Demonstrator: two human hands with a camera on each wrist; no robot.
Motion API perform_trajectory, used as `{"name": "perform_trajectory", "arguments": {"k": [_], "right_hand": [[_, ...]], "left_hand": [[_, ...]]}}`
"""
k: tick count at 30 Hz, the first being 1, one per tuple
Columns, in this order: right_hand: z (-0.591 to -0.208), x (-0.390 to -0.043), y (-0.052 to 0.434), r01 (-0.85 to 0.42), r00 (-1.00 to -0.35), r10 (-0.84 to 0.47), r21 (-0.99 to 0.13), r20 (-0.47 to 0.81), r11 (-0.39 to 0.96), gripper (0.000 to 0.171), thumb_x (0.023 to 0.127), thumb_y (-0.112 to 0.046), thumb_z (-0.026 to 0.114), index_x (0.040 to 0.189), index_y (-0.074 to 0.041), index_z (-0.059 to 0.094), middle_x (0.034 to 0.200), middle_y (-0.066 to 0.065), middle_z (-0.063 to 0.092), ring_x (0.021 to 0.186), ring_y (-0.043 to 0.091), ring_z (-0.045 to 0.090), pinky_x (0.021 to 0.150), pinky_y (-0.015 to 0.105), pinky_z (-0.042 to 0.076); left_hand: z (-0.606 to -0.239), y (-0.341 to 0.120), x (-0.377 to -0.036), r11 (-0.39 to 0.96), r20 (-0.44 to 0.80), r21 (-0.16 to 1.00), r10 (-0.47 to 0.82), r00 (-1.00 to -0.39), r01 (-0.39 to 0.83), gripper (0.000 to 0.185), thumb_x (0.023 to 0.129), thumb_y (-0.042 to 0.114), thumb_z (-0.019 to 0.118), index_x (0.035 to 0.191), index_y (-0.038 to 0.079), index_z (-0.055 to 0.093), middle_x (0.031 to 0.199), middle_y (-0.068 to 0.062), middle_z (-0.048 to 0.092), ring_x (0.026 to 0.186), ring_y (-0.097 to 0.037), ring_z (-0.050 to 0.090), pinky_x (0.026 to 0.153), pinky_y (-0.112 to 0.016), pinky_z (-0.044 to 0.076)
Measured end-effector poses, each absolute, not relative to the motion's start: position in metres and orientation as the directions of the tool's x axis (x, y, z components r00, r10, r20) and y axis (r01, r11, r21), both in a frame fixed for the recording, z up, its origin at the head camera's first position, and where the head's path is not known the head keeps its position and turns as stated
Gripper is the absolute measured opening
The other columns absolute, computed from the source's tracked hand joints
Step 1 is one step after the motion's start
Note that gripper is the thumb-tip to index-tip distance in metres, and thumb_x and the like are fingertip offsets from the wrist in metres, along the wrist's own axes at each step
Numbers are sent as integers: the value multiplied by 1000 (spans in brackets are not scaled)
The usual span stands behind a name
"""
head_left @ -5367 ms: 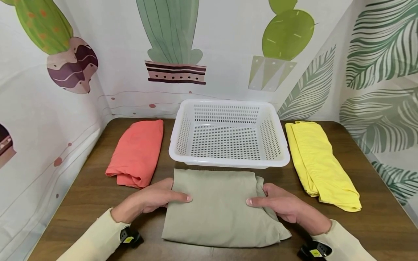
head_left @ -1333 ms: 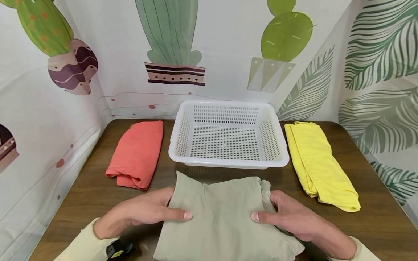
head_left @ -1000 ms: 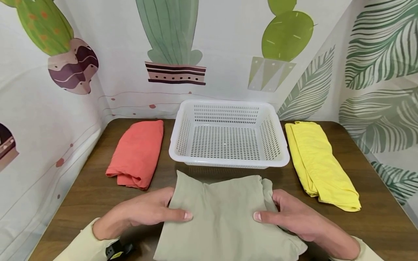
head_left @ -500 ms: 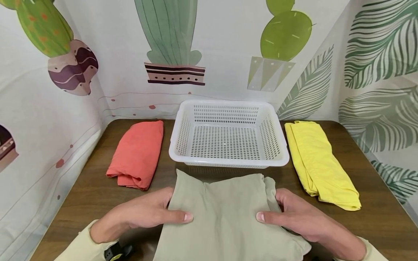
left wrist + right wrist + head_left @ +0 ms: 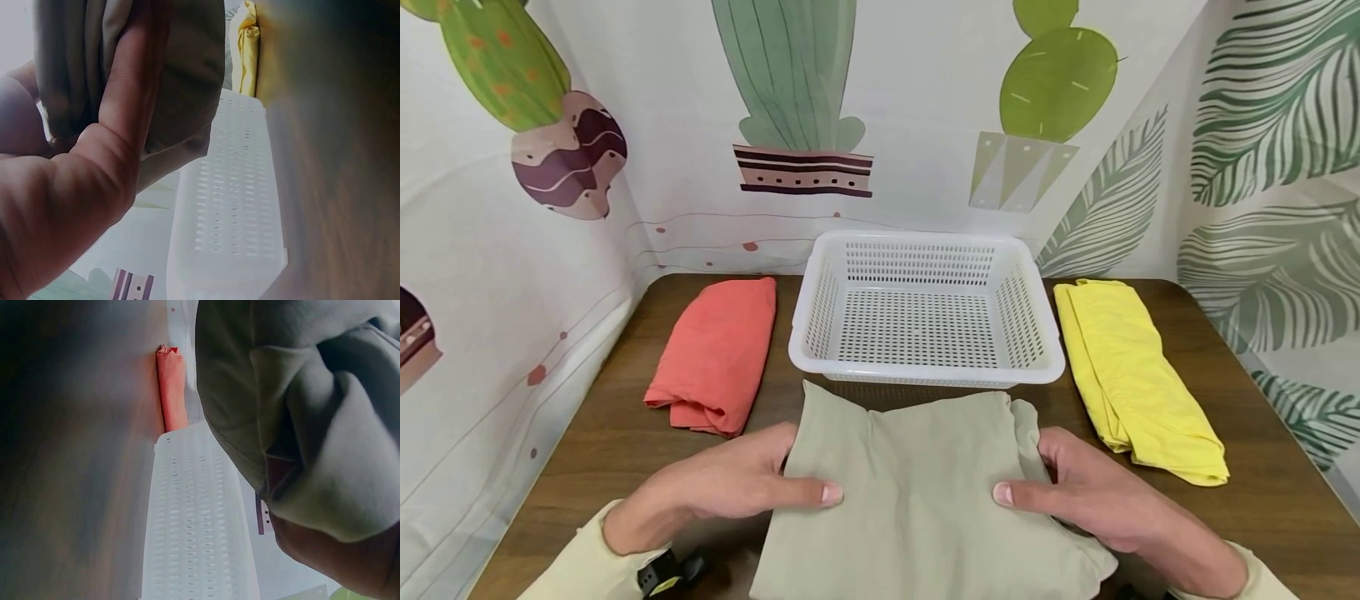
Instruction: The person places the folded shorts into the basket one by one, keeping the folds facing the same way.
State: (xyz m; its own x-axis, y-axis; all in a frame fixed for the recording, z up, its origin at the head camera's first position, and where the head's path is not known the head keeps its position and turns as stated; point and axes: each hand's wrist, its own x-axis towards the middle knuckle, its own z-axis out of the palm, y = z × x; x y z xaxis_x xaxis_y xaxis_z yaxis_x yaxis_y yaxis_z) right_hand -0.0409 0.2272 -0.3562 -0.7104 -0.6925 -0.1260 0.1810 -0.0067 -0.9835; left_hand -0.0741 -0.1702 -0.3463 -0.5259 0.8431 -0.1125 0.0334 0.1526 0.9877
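A folded grey-green garment (image 5: 902,492) spans the front of the head view, sagging a little along its far edge. My left hand (image 5: 730,479) grips its left side, thumb on top and fingers underneath. On the opposite side my right hand (image 5: 1105,496) holds it the same way, its fingers hidden below the cloth. From the left wrist view, the layered folds of the garment (image 5: 187,75) rest against the fingers, raised above the tabletop. In the right wrist view, a loose fold of the garment (image 5: 350,456) hangs over the right hand (image 5: 325,550).
A white perforated basket (image 5: 927,373) stands just beyond the garment, with nothing in it. Left of it lies a folded red cloth (image 5: 715,350), and to its right a folded yellow cloth (image 5: 1138,375). All rest on a brown wooden table (image 5: 595,450) before a cactus-printed backdrop (image 5: 925,100).
The garment lay flat on the table earlier; both hands have since lifted it nearer the head camera. Over the last second it has edged slightly toward the basket, the right hand shifting a little right.
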Motion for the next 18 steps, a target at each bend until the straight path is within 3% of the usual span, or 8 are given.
{"name": "perform_trajectory", "arguments": {"k": [5,18], "right_hand": [[-354,-43,228,195,-714,-686,-981,-141,-2,18,103,4,61,120,9,61,104,15,77,88,25,77,72,35,64],[-348,-53,230,148,-734,-668,-989,-121,16,19,105,3,59,123,8,61,110,14,77,95,25,77,75,38,64]], "left_hand": [[-342,-170,-77,165,-100,983,843,-528,77,19,106,16,65,124,14,71,114,-4,75,105,-15,71,96,-29,56],[-339,-168,-88,127,-86,991,855,-511,46,18,107,13,62,122,9,71,110,-8,76,101,-21,75,93,-32,58]]}}
